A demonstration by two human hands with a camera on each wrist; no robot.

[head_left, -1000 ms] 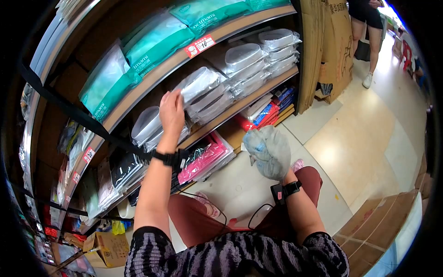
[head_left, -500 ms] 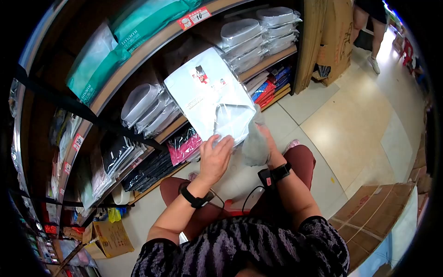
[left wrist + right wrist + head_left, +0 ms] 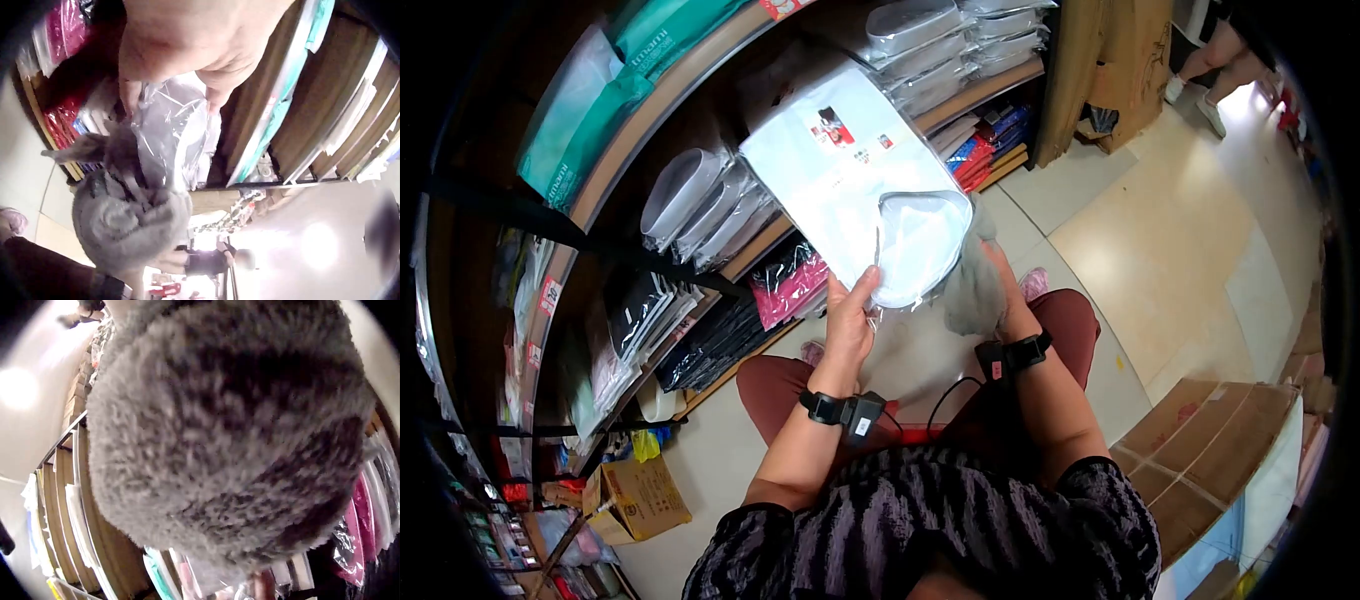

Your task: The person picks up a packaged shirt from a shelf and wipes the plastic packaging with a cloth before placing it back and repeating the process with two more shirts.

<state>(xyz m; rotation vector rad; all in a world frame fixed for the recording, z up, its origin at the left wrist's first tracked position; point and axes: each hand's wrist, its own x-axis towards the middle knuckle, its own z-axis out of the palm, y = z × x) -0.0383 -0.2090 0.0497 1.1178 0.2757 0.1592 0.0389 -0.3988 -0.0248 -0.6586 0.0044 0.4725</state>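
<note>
Now the flat white package in clear plastic (image 3: 820, 180) is well out from its place on the brown-edged middle shelf (image 3: 990, 92), its printed face turned up. A second ago the left hand (image 3: 850, 330) was reaching in among the wrapped goods there; half a second ago its fingers lay over the package's near end. At this moment the thumb sits on the face near the lower corner and the fingers go beneath, so the left hand pinches the plastic between them, as the left wrist view bears out.

The package slants up and away from the person, its far end toward the shelf, with a small red print (image 3: 832, 128) and a pale rounded piece (image 3: 925, 245) near the close end in sight.

Meanwhile, the right hand (image 3: 1005, 295) carries a bunched grey fluffy cloth (image 3: 975, 285) at the package's right edge, seemingly against it; how those fingers lie cannot be told, since the cloth hides them.

The shift means, as far as one can judge, that the package is off the shelf and under the left hand's control, its print visible. Grey-white oval pieces in clear wrapping (image 3: 710, 210) stand stacked just left.
</note>
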